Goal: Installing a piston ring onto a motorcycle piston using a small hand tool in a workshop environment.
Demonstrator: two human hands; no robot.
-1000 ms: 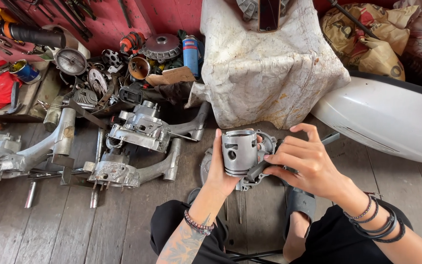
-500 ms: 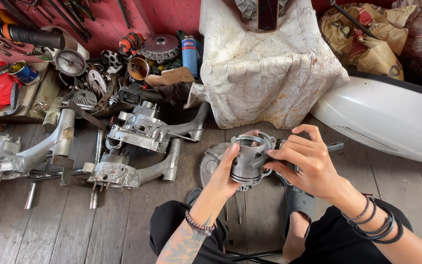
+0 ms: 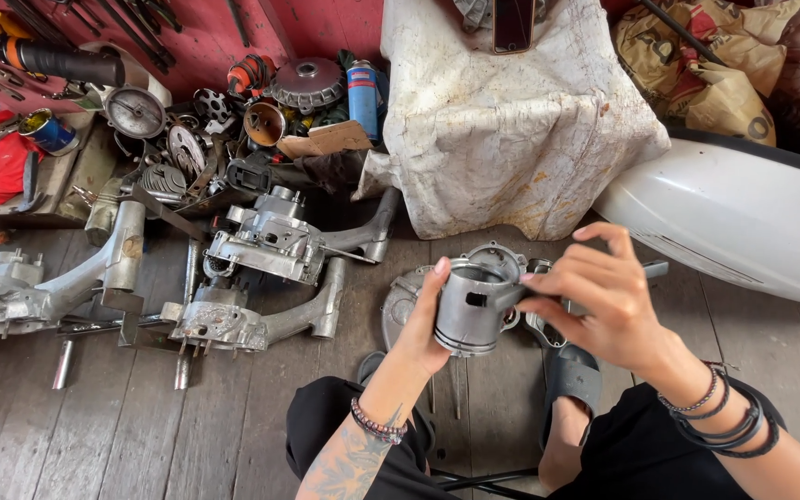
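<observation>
Aluminium engine casings (image 3: 266, 245) lay at nine o'clock on the plank floor (image 3: 141, 426). Left hand (image 3: 423, 324) cupped the grey piston (image 3: 470, 310), right hand (image 3: 604, 301) pinched a tool at its three o'clock side. Work looked unfinished. Half a second before, the piston sat more upright.

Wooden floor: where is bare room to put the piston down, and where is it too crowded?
Bare planks lie at lower left, below the engine casings and left of the person's knee, and at lower right under the white body panel. The left hand holds the piston. The pile of parts along the red wall is crowded.
</observation>
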